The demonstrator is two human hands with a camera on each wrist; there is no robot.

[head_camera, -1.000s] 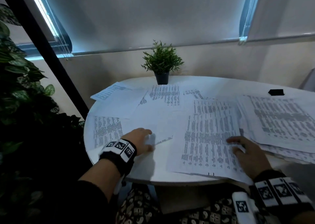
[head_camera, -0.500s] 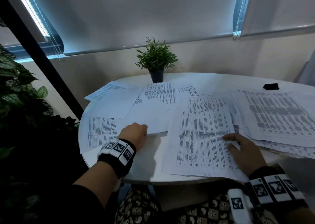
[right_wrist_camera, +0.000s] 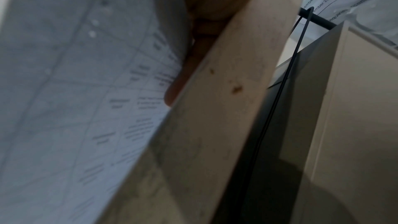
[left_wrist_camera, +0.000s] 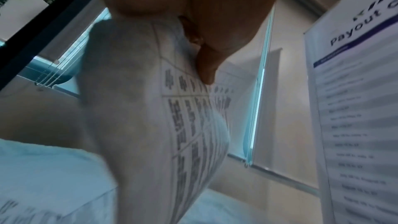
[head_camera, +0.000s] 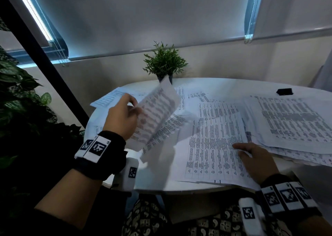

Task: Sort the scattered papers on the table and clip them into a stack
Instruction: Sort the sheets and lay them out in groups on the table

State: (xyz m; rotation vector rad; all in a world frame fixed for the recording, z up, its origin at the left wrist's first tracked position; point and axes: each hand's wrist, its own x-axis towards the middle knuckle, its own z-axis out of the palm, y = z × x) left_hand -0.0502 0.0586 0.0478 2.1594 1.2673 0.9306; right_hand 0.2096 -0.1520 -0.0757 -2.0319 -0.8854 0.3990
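A few printed sheets [head_camera: 158, 115] were held up in the air by the left hand [head_camera: 122, 117], above the left part of the counter [head_camera: 158, 183]. The grip was clenched on their left edge; in the left wrist view the thumb [left_wrist_camera: 206, 67] was seen pressed on the printed side, and the sheets were bent in a curve. How many sheets were held could not be told exactly, but at least 2 layers were seen.

The right hand [head_camera: 255, 162] was laid flat on a table sheet [head_camera: 215, 146] near the front edge of the counter, with the fingers relaxed and nothing grasped. This sheet hung a little over the edge. A bigger pile [head_camera: 294, 126] lay at the right, and more loose papers [head_camera: 203, 97] were spread toward the small plant [head_camera: 165, 63]. A black clip [head_camera: 284, 91] lay far at the right, well apart from both hands.

The step in hand was judged to be gathering. To do it well, the lifted sheets should probably be carried over and laid square on the sheet under the right hand, while that hand keeps the lower sheet from sliding off the edge. The curved sheets should be held closer to their middle, because thin paper folds easily. The edges should be tapped even before the clip is fetched.
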